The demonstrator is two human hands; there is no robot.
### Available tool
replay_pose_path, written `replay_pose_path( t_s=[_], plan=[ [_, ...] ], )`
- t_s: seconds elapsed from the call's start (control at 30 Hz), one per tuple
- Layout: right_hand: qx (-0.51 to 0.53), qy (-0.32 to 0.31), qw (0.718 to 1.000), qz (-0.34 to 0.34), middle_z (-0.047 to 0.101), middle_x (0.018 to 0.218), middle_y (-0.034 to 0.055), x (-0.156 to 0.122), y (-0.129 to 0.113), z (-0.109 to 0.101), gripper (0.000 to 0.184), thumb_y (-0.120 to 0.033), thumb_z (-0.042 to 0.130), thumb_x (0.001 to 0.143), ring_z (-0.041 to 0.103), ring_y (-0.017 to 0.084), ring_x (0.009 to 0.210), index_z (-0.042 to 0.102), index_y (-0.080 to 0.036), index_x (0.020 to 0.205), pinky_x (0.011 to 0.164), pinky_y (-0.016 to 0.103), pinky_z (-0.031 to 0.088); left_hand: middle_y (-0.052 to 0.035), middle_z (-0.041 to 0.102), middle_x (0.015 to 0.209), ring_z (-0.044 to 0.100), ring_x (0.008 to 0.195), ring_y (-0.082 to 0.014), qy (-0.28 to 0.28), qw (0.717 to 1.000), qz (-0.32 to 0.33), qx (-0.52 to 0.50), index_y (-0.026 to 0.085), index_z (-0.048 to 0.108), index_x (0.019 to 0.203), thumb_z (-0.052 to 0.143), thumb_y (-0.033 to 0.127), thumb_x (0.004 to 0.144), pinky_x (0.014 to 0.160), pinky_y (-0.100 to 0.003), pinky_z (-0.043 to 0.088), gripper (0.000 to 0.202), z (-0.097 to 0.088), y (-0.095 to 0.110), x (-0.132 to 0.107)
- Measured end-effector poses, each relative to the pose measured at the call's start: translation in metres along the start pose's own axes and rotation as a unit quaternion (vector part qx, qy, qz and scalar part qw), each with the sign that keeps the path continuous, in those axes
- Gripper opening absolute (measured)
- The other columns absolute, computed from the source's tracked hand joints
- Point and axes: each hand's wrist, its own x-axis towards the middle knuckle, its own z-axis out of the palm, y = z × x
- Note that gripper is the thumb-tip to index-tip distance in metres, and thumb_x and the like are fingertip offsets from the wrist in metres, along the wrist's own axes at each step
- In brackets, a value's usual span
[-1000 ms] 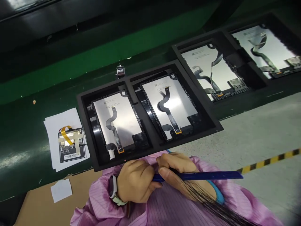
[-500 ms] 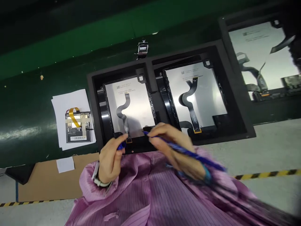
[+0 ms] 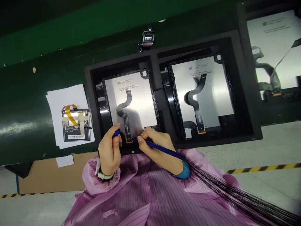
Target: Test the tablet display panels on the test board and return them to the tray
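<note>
In front of me lies a display panel (image 3: 141,106) with a silvery back, set in a black foam frame. A black flex cable (image 3: 125,110) curves down it to a connector at the bottom edge. My right hand (image 3: 157,146) grips a blue pen (image 3: 164,149), its tip close to the right side of that connector. My left hand (image 3: 109,149) is closed around a small blue pen cap (image 3: 116,133), just left of the cable's lower end. Whether either hand touches the panel I cannot tell.
A second display panel (image 3: 213,106) lies in the adjoining frame, and a third panel (image 3: 279,47) farther right. On the left, a battery pack with an orange ribbon (image 3: 76,125) rests on white paper sheets (image 3: 53,108). A tally counter (image 3: 147,40) stands behind the frames.
My right hand has moved left with the pen, bringing its tip near the cable's connector. My left hand has shifted slightly with the cap. The camera view has shifted a little.
</note>
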Motion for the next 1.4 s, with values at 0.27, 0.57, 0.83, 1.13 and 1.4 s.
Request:
replay_pose_path(
  t_s=[0.27, 0.57, 0.83, 1.13, 1.4],
  plan=[
    [0.159, 0.168, 0.973, -0.006, 0.064, 0.07, -0.0027, -0.016, 0.002, -0.022, 0.006, -0.025, 0.058, 0.097, 0.059, 0.01, 0.055, 0.061, -0.022, 0.093, 0.048, 0.022, 0.044, 0.0015, 0.065, 0.08, 0.061, 0.066, -0.0086, 0.0, 1.0, -0.024, -0.015, 0.022, 0.059, 0.132, 0.045, 0.025, 0.107, 0.065, -0.02, 0.051, 0.029, -0.002, -0.002, -0.002],
    [-0.027, 0.403, 0.915, 0.027, 0.057, 0.067, -0.0029, -0.022, 0.07, -0.115, 0.019, -0.028, 0.074, 0.083, 0.053, 0.012, 0.055, 0.058, -0.022, 0.077, 0.054, 0.029, 0.039, 0.0021, 0.065, 0.079, 0.065, 0.064, -0.0096, 0.072, 0.996, -0.022, -0.049, 0.018, 0.056, 0.127, 0.057, 0.021, 0.101, 0.06, -0.022, 0.05, 0.026, 0.002, -0.006, 0.004],
    [-0.054, 0.388, 0.917, 0.081, 0.037, 0.051, -0.0063, -0.019, 0.085, -0.115, 0.034, -0.021, 0.062, 0.078, 0.037, 0.008, 0.047, 0.035, -0.022, 0.057, 0.049, 0.026, 0.032, 0.0052, 0.065, 0.074, 0.067, 0.059, -0.0125, 0.085, 0.996, -0.029, -0.028, 0.018, 0.05, 0.119, 0.067, 0.026, 0.095, 0.058, -0.027, 0.051, 0.03, 0.002, -0.004, 0.013],
    [-0.078, 0.368, 0.922, 0.089, 0.033, 0.052, -0.0045, -0.015, 0.078, -0.118, 0.033, -0.021, 0.058, 0.078, 0.033, 0.008, 0.05, 0.032, -0.022, 0.056, 0.05, 0.025, 0.03, 0.005, 0.065, 0.076, 0.067, 0.059, -0.0125, 0.093, 0.995, -0.017, -0.021, 0.02, 0.051, 0.116, 0.07, 0.022, 0.092, 0.056, -0.025, 0.05, 0.031, 0.005, -0.002, 0.016],
    [0.009, 0.474, 0.88, 0.03, 0.042, 0.051, -0.0056, -0.019, 0.085, -0.117, 0.033, -0.02, 0.064, 0.084, 0.04, 0.008, 0.044, 0.04, -0.022, 0.062, 0.046, 0.025, 0.033, 0.0006, 0.071, 0.085, 0.071, 0.073, -0.014, 0.002, 1.0, 0.007, -0.008, 0.02, 0.051, 0.135, 0.06, 0.017, 0.098, 0.067, -0.027, 0.057, 0.038, -0.012, 0.006, 0.017]
  ],
)
